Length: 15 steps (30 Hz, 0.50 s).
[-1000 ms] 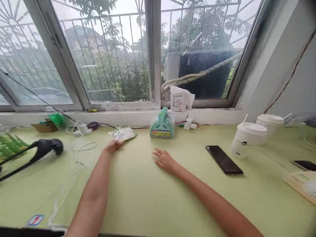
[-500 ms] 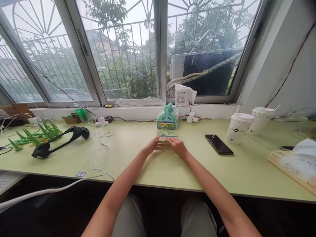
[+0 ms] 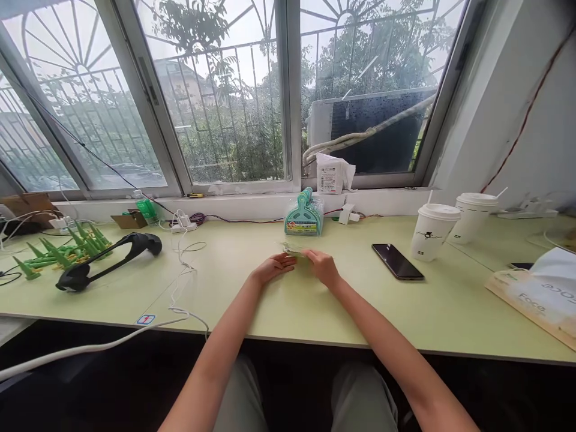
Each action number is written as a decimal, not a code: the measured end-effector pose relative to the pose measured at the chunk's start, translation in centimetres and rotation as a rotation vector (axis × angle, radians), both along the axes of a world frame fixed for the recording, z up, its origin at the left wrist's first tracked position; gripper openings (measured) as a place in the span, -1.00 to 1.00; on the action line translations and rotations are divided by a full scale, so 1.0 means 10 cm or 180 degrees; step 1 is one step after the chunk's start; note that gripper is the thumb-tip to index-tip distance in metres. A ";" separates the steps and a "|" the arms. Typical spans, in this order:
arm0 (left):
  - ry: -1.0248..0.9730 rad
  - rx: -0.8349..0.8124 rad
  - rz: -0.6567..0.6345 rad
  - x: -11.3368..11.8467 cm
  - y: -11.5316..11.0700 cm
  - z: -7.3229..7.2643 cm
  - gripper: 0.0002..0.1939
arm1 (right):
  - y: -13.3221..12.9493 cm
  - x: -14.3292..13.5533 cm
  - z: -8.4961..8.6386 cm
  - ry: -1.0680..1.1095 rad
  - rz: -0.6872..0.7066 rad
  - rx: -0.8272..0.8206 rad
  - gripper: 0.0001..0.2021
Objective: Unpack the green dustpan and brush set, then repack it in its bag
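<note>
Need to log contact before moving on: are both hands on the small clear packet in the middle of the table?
Touching. The head view shows the left hand and right hand closed in on the small packet from either side, fingertips meeting it.

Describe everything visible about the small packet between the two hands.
The small packet is a flat, clear plastic pouch with pale, greenish contents that are too blurred to identify. It lies low on the light green table, in front of the teal pack of plastic tools. The left hand touches its left end and the right hand its right end; their fingers hide much of it, so the exact grip cannot be told.
</note>
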State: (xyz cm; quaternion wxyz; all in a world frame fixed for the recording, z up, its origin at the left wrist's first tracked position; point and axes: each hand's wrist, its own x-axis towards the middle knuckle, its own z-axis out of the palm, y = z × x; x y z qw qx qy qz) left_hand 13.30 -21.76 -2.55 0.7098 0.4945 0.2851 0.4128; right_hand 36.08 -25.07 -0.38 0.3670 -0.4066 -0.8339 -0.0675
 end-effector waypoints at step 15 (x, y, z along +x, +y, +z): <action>0.0061 -0.0144 0.0764 0.11 -0.03 0.04 -0.63 | -0.04 -0.06 0.04 -0.0573 0.0429 0.0063 -0.56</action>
